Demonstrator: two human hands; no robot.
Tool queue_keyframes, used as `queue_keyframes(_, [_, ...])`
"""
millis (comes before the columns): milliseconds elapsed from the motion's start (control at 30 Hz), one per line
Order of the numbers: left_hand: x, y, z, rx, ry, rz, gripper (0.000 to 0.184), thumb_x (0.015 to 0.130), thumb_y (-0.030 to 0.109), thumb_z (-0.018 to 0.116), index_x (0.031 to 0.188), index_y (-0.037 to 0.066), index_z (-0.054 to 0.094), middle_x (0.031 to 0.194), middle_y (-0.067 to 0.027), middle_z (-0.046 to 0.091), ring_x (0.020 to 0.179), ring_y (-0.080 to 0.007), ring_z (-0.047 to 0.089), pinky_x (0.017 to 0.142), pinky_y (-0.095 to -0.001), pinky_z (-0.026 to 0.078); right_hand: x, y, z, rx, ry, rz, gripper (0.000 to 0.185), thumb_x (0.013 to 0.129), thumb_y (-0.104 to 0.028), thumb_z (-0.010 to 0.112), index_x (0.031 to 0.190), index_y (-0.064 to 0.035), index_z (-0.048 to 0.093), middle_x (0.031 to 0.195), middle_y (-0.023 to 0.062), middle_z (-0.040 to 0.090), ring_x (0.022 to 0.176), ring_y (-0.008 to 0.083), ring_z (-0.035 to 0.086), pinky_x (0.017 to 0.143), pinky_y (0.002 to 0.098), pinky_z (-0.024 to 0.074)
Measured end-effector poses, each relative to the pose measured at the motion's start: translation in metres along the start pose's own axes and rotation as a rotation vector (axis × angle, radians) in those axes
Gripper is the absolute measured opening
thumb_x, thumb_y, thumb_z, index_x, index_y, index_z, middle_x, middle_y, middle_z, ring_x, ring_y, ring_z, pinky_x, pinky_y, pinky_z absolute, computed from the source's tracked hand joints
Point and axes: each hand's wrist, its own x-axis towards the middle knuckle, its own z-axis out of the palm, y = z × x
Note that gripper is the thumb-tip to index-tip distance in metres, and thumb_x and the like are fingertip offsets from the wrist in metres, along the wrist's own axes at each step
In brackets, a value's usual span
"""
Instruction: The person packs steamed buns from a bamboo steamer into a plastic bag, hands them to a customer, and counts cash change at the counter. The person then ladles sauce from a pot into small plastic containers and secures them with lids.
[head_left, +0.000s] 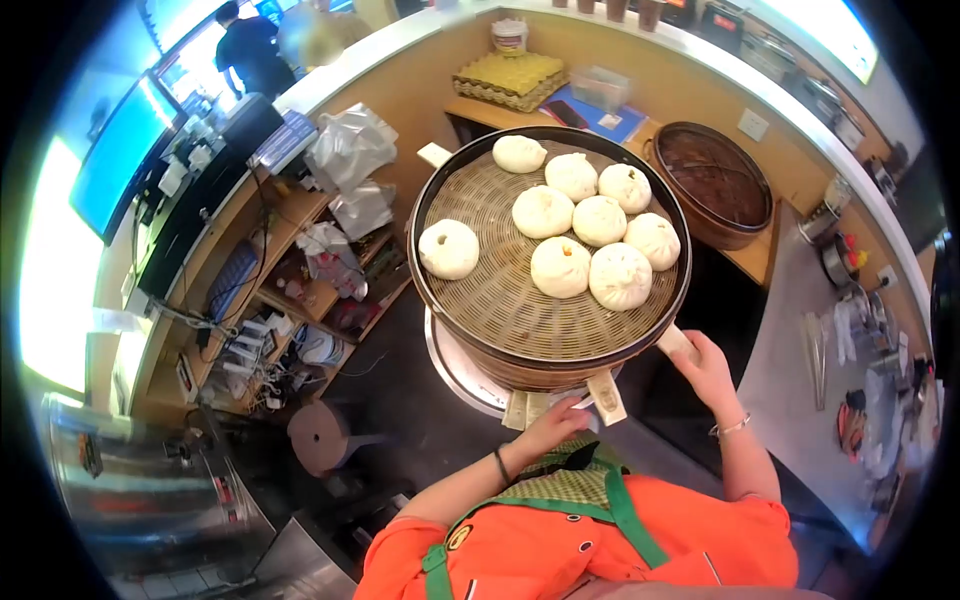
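Steamer basket (485,305): round, dark-rimmed, woven floor; in front of the person's body, above a shiny metal ring (448,362) that shows along its lower left side.
Buns (543,212): nine, pale, on the woven floor; eight grouped from the far edge round to the right side, one well apart at the left edge. Orange filling shows at the top of one near the middle.
Right hand (708,370): at the near right side of the basket, fingers closed on the wooden handle (677,343) that juts from it; bracelet (735,425) at the wrist.
Left hand (550,427): low at the near side, just beside the lower wooden tabs (606,398); fingers partly hidden, so cannot tell whether it grips; dark band (501,466) on the wrist.
Far handle (433,155): pale wood, sticking out at the far left of the rim, no hand on it.
Clothing: orange top (540,555) with green-trimmed apron (625,510).
Second steamer (710,185): on the wooden counter, right of the basket and farther back; dark interior.
Far counter: yellow egg trays (510,77) stacked, white tub (509,37) behind, clear container (600,88) near a blue sheet (612,126).
Left side: plastic bags (350,150) by the shelving; round brown stool (318,437) below.
Background: another person (252,52) in dark clothing, upper left.
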Motion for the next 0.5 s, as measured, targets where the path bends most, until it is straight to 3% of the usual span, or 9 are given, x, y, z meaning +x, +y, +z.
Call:
queue_keyframes(33, [0.007,0.004,0.003,-0.009,0.004,-0.041,0.053,0.091,0.024,0.049,0.134,0.004,0.027,0.12,-0.0075,0.05,0.101,-0.0139,0.052,0.084,-0.027,0.043,-0.001,-0.021,-0.008,-0.295,-0.029,0.013,0.042,0.071,-0.024,0.067,0.099,0.0026,0.05,0.086,0.02,0.06,0.078,0.0321,0.059,0.069,0.0387,0.0476])
queue_keyframes(133, [0.001,0.038,-0.002,0.036,0.019,-0.058,0.051,0.09,0.03,0.051,0.131,0.004,0.035,0.118,-0.0068,0.052,0.105,-0.0135,0.051,0.084,-0.0269,0.043,0.009,-0.026,-0.009,-0.594,-0.117,0.167,0.037,0.069,-0.023,0.069,0.09,-0.0012,0.048,0.084,0.018,0.06,0.079,0.0343,0.058,0.068,0.0407,0.0474])
queue_keyframes(200, [-0.024,0.065,-0.035,0.439,-0.22,-0.068,0.041,0.09,0.029,0.051,0.122,0.004,0.047,0.113,-0.0059,0.056,0.103,-0.0128,0.053,0.084,-0.0259,0.044,0.01,-0.02,-0.007,-0.584,-0.057,0.144,0.035,0.067,-0.021,0.069,0.086,-0.0033,0.046,0.082,0.0154,0.059,0.079,0.0333,0.059,0.067,0.0421,0.0471])
queue_keyframes(267, [-0.067,0.116,-0.087,0.237,-0.298,-0.28,0.033,0.092,0.024,0.047,0.113,0.0,0.055,0.107,-0.009,0.061,0.096,-0.0165,0.059,0.084,-0.0281,0.046,0.009,-0.014,-0.005,-0.645,0.0,0.12,0.035,0.065,-0.019,0.069,0.086,-0.004,0.046,0.081,0.0148,0.059,0.079,0.0327,0.058,0.066,0.0414,0.0474])
queue_keyframes(333, [-0.091,0.151,-0.155,0.131,-0.04,-0.102,0.029,0.088,0.019,0.048,0.102,-0.004,0.059,0.094,-0.0149,0.064,0.085,-0.0209,0.063,0.074,-0.0319,0.051,0.011,-0.01,-0.004,-0.627,0.022,0.102,0.035,0.063,-0.017,0.07,0.086,-0.0044,0.046,0.08,0.0139,0.058,0.078,0.0321,0.058,0.066,0.0406,0.0476])
queue_keyframes(400, [-0.074,0.183,-0.206,0.086,0.528,0.171,0.022,0.085,0.019,0.051,0.091,0.0,0.061,0.08,-0.0082,0.063,0.071,-0.0163,0.061,0.063,-0.0281,0.051,0.014,-0.014,-0.007,-0.66,-0.015,0.13,0.034,0.063,-0.015,0.069,0.086,-0.0048,0.046,0.081,0.013,0.058,0.079,0.0313,0.058,0.066,0.0405,0.0476])
queue_keyframes(433, [-0.055,0.186,-0.252,0.233,0.622,0.347,0.027,0.086,0.024,0.053,0.099,0.002,0.059,0.082,-0.0076,0.062,0.071,-0.0153,0.059,0.061,-0.0254,0.049,0.014,-0.013,-0.006,-0.657,-0.013,0.146,0.034,0.063,-0.015,0.069,0.086,-0.0048,0.046,0.081,0.013,0.058,0.079,0.0313,0.058,0.066,0.0405,0.0476])
queue_keyframes(467, [-0.028,0.2,-0.269,0.176,0.835,0.318,0.036,0.087,0.031,0.054,0.11,0.004,0.053,0.095,-0.0086,0.061,0.08,-0.0161,0.058,0.068,-0.0268,0.048,0.016,-0.012,-0.004,-0.678,0.021,0.104,0.033,0.063,-0.014,0.069,0.086,-0.0049,0.047,0.081,0.0125,0.058,0.078,0.0311,0.058,0.066,0.0404,0.0475])
queue_keyframes(500, [-0.01,0.218,-0.274,0.119,0.808,0.308,0.042,0.087,0.033,0.053,0.119,0.005,0.047,0.106,-0.0106,0.057,0.09,-0.0184,0.056,0.077,-0.0301,0.046,0.018,-0.012,-0.001,-0.699,0.05,0.065,0.033,0.063,-0.014,0.069,0.086,-0.0049,0.047,0.081,0.0121,0.057,0.078,0.0308,0.057,0.066,0.0403,0.0475])
